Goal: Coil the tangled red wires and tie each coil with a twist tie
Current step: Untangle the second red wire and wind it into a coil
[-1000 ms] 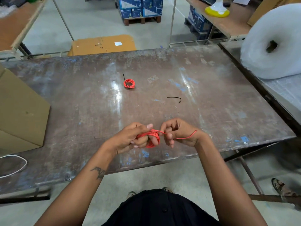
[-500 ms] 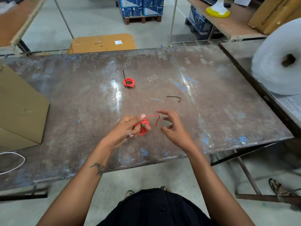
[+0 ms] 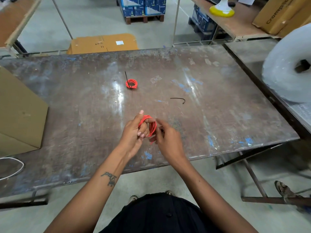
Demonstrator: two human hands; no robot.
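Head view, read from the left: brown cardboard box (image 3: 20,115) sitting on the worn metal table (image 3: 67,98), with a white cable loop (image 3: 11,167) just in front of it at the near edge.

Toward the middle, left hand (image 3: 133,130) raised over the near part of the table, fingers curled through and gripping a red wire coil (image 3: 150,126), index finger pointing away from the body. Coil standing roughly on edge, wrapped around those fingers, not yet tied.

Farther up the table and slightly left of the hands, well apart from them: finished red coil (image 3: 131,83) lying flat, cinched by a black tie with its tail sticking up.

Just right of the held coil, right hand (image 3: 165,137), blurred, fingers loosely bent and close against the coil's right side. Cannot tell whether pinching a short red tail that shows below the coil or merely touching.

Ahead and to the right of both hands: loose black twist tie (image 3: 178,100), flat on the table, long axis running left to right, hooked at its right end. Clearly nearer the right hand than the left, so probably best fetched by a forward reach of the right while the left keeps the coil clamped; risk of loops springing loose otherwise.

At far right, large bubble wrap roll (image 3: 286,68) on the neighbouring table.
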